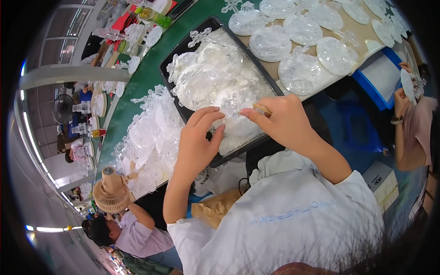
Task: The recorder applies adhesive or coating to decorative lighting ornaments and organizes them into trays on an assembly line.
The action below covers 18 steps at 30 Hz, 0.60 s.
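A clear plastic disc (233, 117) with a raised, faceted shape on it lies in front of me over a black tray. My left hand (195, 137) curves round its left side, thumb and fingertips at its edge; the grip itself is partly hidden. In my closed right hand (282, 119) is a small tan, stick-like piece (262, 109), most of it covered by the fingers. My right thumb points at the disc's right side. Heaped under and behind my hands are clear plastic pieces (201, 68) in the black tray (250, 52).
Clear discs (305, 30) cover a tan board at the far right. Left of the tray stands a pile of clear plastic parts (153, 123) on the green table (151, 59). A beige fan (111, 190) is at the left, a blue bin (378, 75) at the right. Other people work on both sides.
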Available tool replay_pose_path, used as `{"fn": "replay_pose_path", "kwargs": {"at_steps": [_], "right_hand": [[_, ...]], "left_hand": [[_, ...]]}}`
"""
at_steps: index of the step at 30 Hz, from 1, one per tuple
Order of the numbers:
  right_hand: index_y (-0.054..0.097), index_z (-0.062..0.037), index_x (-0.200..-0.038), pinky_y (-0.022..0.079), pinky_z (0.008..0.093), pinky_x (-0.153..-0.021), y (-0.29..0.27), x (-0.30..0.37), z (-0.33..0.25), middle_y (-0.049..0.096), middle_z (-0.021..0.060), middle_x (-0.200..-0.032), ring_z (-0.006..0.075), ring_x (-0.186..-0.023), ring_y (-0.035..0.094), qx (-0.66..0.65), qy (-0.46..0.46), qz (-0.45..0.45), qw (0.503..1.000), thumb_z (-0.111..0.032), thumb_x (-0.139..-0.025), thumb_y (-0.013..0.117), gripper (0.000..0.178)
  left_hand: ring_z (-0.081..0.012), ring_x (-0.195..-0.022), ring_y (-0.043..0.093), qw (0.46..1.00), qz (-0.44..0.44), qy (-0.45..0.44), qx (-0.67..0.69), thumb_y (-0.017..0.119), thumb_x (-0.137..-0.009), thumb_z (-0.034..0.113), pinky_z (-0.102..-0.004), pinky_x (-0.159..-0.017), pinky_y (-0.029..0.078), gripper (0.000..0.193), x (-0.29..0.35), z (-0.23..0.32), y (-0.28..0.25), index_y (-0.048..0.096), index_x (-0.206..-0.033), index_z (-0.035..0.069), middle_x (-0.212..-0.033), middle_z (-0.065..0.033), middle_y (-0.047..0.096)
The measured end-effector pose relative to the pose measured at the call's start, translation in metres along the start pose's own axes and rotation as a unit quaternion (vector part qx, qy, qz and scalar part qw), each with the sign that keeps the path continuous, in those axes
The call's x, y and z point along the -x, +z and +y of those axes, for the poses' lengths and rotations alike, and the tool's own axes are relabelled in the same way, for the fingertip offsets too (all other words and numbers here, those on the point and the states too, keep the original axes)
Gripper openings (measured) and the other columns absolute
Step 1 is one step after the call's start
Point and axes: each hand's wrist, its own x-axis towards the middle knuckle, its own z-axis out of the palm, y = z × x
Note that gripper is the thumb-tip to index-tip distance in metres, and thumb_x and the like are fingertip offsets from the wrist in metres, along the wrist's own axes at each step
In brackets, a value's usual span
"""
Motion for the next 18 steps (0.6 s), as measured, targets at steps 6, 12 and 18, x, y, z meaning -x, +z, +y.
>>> {"fn": "replay_pose_path", "kwargs": {"at_steps": [6,12,18], "right_hand": [[0.061,-0.0011,-0.065,0.036,0.0327,-0.043,0.008,0.013,0.010,0.048,0.0110,-0.051,0.0252,-0.042,0.045,-0.061,-0.012,0.026,0.998,-0.026,-0.085,0.077,0.036],[0.062,-0.0012,-0.067,0.036,0.0311,-0.043,0.008,0.014,0.010,0.046,0.0089,-0.050,0.0225,-0.041,0.043,-0.062,-0.046,0.013,0.997,-0.023,-0.086,0.076,0.032],[0.064,-0.0020,-0.071,0.038,0.0318,-0.045,0.007,0.016,0.006,0.050,0.0110,-0.053,0.0245,-0.044,0.047,-0.091,-0.024,-0.031,0.995,-0.019,-0.087,0.073,0.026]], "left_hand": [[-0.0268,-0.089,0.066,0.991,0.089,-0.082,0.061,0.060,-0.090,0.000,-0.0315,-0.078,0.051,0.012,0.023,-0.007,0.019,0.066,-0.100,0.001,-0.096,-0.0148,0.067],[-0.0264,-0.108,0.059,0.993,0.104,-0.047,-0.005,0.053,-0.094,0.003,-0.0321,-0.088,0.048,0.030,0.031,-0.015,0.034,0.059,-0.124,0.000,-0.118,-0.0179,0.058],[-0.0231,-0.116,0.055,0.928,0.129,-0.179,0.299,0.050,-0.098,0.009,-0.0335,-0.096,0.047,0.056,0.044,-0.010,0.047,0.028,-0.148,-0.001,-0.144,-0.0202,0.045]]}}
